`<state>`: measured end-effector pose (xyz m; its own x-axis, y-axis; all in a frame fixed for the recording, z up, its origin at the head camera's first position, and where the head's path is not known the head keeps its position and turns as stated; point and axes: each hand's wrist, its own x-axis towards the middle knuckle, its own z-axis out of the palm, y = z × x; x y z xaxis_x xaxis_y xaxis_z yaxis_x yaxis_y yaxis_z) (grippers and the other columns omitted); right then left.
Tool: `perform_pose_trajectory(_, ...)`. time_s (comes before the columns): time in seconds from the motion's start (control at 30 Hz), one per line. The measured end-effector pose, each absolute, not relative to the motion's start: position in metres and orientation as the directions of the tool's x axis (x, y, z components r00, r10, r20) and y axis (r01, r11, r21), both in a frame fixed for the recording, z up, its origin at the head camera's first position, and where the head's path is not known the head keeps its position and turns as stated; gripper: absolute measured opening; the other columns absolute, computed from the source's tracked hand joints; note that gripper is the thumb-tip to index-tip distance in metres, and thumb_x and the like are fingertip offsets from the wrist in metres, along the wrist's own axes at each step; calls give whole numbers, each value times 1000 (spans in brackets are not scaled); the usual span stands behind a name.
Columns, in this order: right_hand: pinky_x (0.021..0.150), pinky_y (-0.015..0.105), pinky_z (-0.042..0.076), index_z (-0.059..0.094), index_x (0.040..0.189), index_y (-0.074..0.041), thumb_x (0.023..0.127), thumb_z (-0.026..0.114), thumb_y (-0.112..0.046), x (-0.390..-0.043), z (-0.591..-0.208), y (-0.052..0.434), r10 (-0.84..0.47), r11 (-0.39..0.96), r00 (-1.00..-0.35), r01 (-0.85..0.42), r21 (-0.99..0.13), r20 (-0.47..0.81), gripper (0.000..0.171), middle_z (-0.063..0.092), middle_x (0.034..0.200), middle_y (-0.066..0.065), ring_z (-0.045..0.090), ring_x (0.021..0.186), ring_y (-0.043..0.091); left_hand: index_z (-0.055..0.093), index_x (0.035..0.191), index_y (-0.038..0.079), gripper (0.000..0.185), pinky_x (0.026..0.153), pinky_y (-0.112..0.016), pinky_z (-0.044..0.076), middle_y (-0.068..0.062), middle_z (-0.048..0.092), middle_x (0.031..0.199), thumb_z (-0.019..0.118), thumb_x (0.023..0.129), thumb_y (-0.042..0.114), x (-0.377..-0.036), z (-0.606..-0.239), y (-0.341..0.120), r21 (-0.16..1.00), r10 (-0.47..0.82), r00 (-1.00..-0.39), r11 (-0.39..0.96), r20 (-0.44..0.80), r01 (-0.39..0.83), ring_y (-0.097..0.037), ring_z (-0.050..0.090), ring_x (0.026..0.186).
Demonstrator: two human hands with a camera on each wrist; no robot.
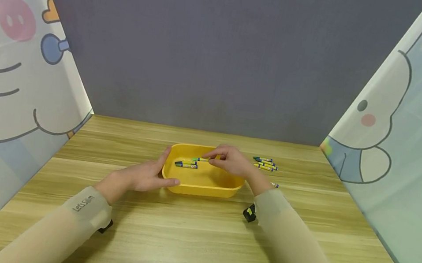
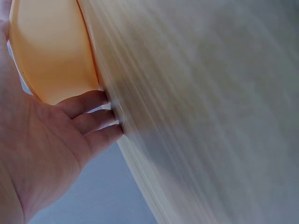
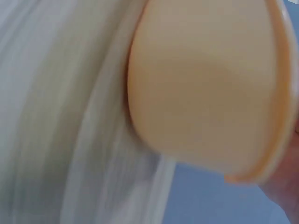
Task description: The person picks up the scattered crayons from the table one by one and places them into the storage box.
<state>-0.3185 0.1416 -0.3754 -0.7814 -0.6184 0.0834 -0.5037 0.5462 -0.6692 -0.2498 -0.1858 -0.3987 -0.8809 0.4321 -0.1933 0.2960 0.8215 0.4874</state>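
A yellow plastic tray (image 1: 203,187) with rounded corners sits on the wooden table. My left hand (image 1: 145,177) holds its left end, thumb over the front rim and index finger at the left rim. In the left wrist view, the other fingers (image 2: 93,119) lie against the tray's outer wall, tips down by the tabletop. Inside the tray, my right hand (image 1: 232,161) pinches a light green crayon (image 1: 200,160) by its right end. Just left of it, a couple of dark-tipped crayons (image 1: 186,165) lie side by side on the tray's floor. The right wrist view shows mostly the tray's outer wall (image 3: 201,88).
Several crayons (image 1: 265,165) with yellow and blue wrappers lie on the table right of the tray. Another crayon (image 1: 275,185) shows only its end past the right wrist. A grey panel (image 1: 220,61) stands behind the table, with printed cloths at both sides.
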Motion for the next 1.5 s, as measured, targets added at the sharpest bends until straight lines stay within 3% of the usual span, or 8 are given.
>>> perform_pose_trajectory(0.37, 86, 31, 50, 83, 129, -22, 109, 69, -16, -323, -389, 89, -629, 564, -776, -494, -661, 43, 25, 72, 122, 3, 56, 97, 17, -24, 173, 14, 128, 122, -63, 45, -34, 43, 168, 53, 99, 84, -252, -400, -187, 499, 441, -881, 810, -171, 308, -45, 60, 144)
perform_pose_trajectory(0.6, 113, 43, 53, 84, 127, -19, 108, 68, -10, -324, -404, 79, -618, 577, -786, -462, -674, 10, 26, 78, 134, 2, 67, 126, 20, -24, 173, 14, 128, 120, -62, 47, -35, 46, 166, 53, 99, 84, -253, -400, -187, 500, 442, -880, 809, -171, 309, -43, 62, 140)
perform_pose_trajectory(0.7, 117, 47, 51, 85, 126, -20, 108, 67, -11, -324, -407, 80, -613, 614, -790, -478, -628, 1, 27, 76, 135, 3, 65, 128, 24, -24, 173, 14, 128, 122, -63, 45, -35, 44, 167, 54, 99, 84, -253, -400, -187, 495, 443, -881, 811, -168, 313, -46, 60, 143)
perform_pose_trajectory(1.0, 105, 41, 54, 87, 120, -20, 108, 71, -13, -328, -409, 77, -619, 665, -785, -546, -510, 33, 21, 76, 121, 3, 65, 110, 19, -26, 173, 16, 128, 119, -60, 48, -33, 48, 165, 54, 99, 85, -254, -403, -187, 499, 442, -878, 811, -183, 304, -38, 63, 138)
perform_pose_trajectory(1.23, 109, 43, 55, 86, 121, -20, 109, 71, -16, -329, -408, 73, -594, 676, -804, -520, -522, 31, 20, 79, 129, 2, 69, 118, 21, -28, 172, 16, 128, 119, -61, 47, -33, 46, 167, 53, 100, 84, -254, -401, -189, 498, 442, -879, 811, -179, 306, -40, 61, 141)
perform_pose_trajectory(1.5, 107, 41, 56, 86, 120, -19, 109, 71, -15, -330, -408, 70, -582, 686, -813, -503, -526, 17, 20, 82, 126, 0, 70, 113, 19, -26, 172, 14, 128, 120, -61, 47, -32, 43, 169, 54, 100, 83, -252, -399, -188, 500, 444, -878, 810, -178, 308, -42, 60, 144)
